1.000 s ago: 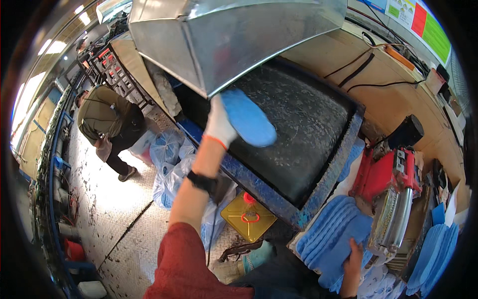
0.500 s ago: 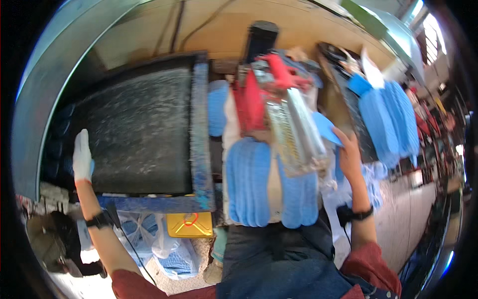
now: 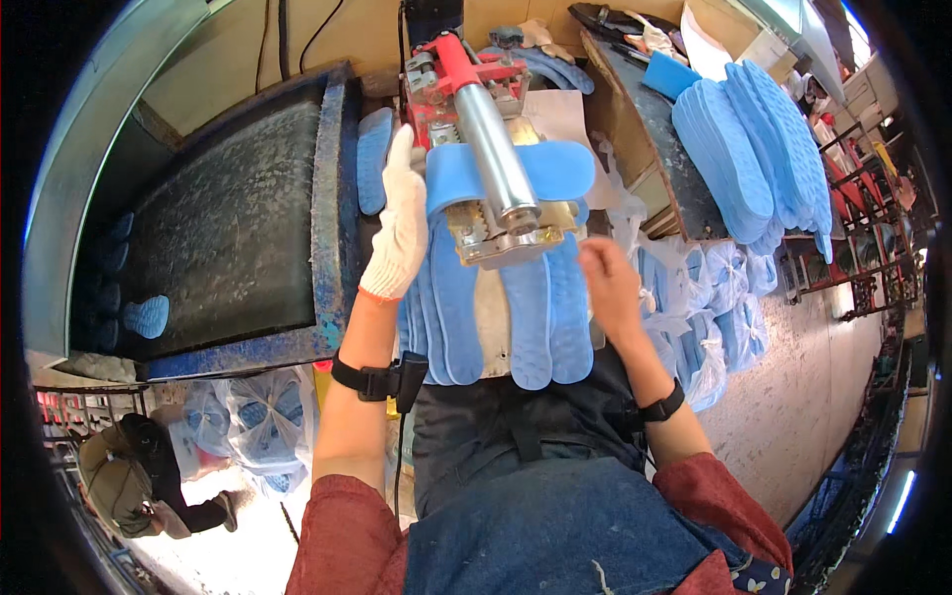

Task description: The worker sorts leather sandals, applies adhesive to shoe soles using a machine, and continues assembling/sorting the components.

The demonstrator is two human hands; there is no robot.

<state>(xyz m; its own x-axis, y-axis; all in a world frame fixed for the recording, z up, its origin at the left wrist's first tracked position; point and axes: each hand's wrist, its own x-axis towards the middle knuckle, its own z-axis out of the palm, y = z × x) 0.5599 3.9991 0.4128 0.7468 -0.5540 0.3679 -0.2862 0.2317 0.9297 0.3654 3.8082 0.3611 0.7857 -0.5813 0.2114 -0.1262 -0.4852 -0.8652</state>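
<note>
A blue insole [image 3: 558,171] lies crosswise in a red press [image 3: 455,61], under its thick silver cylinder [image 3: 494,149]. My left hand [image 3: 400,223], in a white knitted glove, stands upright beside the insole's left end, its fingers stretched out and nothing seen in it. My bare right hand [image 3: 612,296] is below and right of the insole's other end, apart from it, with curled fingers and nothing visible in them. In front of the press, rows of overlapping blue insoles [image 3: 529,332] lie to either side of a pale strip.
A dark conveyor belt [image 3: 228,213] with a worn blue frame runs on the left, a blue insole [image 3: 147,316] near its front edge. Stacked blue insoles [image 3: 723,154] rest on a dark side table [image 3: 662,134] at right. Bagged insoles [image 3: 729,332] sit below it.
My left hand has moved from the belt to the press, leaving a blue insole visible on the belt. My right hand has let go of an insole; one now lies across the press. The view has shifted.
</note>
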